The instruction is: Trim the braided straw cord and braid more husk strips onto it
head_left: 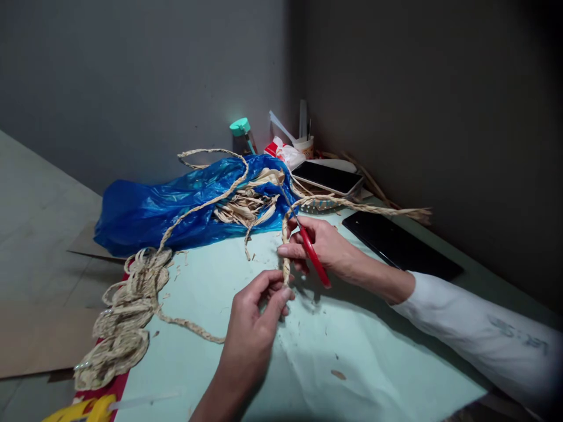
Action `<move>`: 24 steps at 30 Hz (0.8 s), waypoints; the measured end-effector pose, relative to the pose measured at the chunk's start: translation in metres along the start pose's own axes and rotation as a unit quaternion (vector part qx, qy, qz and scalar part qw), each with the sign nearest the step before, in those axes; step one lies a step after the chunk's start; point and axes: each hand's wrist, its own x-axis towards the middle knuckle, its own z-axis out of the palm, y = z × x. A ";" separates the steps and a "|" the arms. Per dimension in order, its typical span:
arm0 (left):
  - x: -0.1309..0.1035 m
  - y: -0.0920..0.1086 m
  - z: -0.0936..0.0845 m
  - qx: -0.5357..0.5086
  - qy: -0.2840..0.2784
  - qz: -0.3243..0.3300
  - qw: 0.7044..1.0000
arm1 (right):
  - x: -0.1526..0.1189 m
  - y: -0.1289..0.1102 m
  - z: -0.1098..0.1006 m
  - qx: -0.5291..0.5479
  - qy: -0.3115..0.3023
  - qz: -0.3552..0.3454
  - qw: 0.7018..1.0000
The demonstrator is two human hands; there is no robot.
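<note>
A braided straw cord (286, 264) runs upright between my two hands and then bends off to the right, ending in a loose frayed tip. My left hand (259, 310) pinches its lower part between thumb and fingers. Higher up, my right hand (323, 246) holds red-handled scissors (314, 258), blades pointing up and left, while its thumb and fingers also hold the cord. Behind the hands lies a blue plastic bag (149, 205), its mouth showing dry husk strips (241, 205). Coiled braid bundles (125, 328) lie at the left, with a strand leading behind my left forearm.
A phone (328, 176) rests on a pile at the back, near a cup (304, 145) of sticks and a teal-capped jar (241, 130). A black flat device (396, 243) lies at right. A yellow tool (88, 410) sits front left. Walls border the pale table sheet (373, 363).
</note>
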 end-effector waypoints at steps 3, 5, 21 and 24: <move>0.001 -0.002 -0.002 -0.056 -0.027 -0.019 0.998 | 0.001 0.003 -0.001 -0.027 -0.009 0.031 0.999; 0.002 -0.002 -0.004 -0.090 -0.031 -0.033 0.995 | 0.001 0.005 -0.004 -0.055 -0.014 0.038 0.998; 0.005 0.004 -0.006 -0.132 -0.056 -0.069 0.987 | 0.006 0.004 -0.007 0.070 0.042 -0.027 0.996; 0.004 0.003 -0.007 -0.153 -0.079 -0.068 0.983 | 0.007 0.005 -0.010 0.066 0.061 -0.030 0.995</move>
